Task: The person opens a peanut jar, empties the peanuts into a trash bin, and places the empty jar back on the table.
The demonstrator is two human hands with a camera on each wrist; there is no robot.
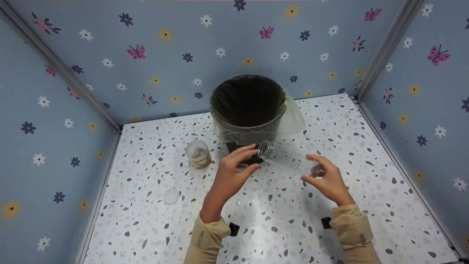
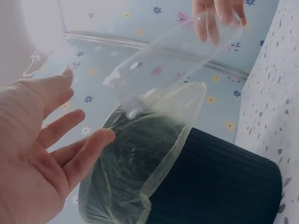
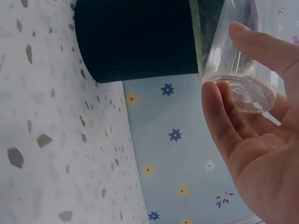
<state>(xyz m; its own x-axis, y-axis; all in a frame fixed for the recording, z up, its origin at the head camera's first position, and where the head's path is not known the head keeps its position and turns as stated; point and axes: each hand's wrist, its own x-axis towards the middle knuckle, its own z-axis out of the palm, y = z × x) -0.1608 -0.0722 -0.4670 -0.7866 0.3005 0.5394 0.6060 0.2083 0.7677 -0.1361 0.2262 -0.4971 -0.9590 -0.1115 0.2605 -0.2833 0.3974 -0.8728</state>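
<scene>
A clear, see-through plastic jar (image 1: 287,160) is tilted in the air in front of the bin, its threaded mouth toward the left and its base toward the right. My right hand (image 1: 326,178) grips it around the base end, thumb on one side and fingers on the other, as the right wrist view shows. Beside the mouth is my left hand (image 1: 234,170), fingers spread and apart from the jar in the left wrist view (image 2: 46,144). No contents can be made out inside the jar. Behind it stands a dark bin (image 1: 253,135) with a thin, pale yellowish liner (image 2: 161,172) over its rim.
A small clear jar (image 1: 198,154) holding pale brown pieces stands left of the bin. Nearer lies a whitish round disc (image 1: 171,196), perhaps a lid. The speckled white tabletop (image 1: 146,220) is bounded by flower-patterned panels (image 1: 176,47) at the back and sides.
</scene>
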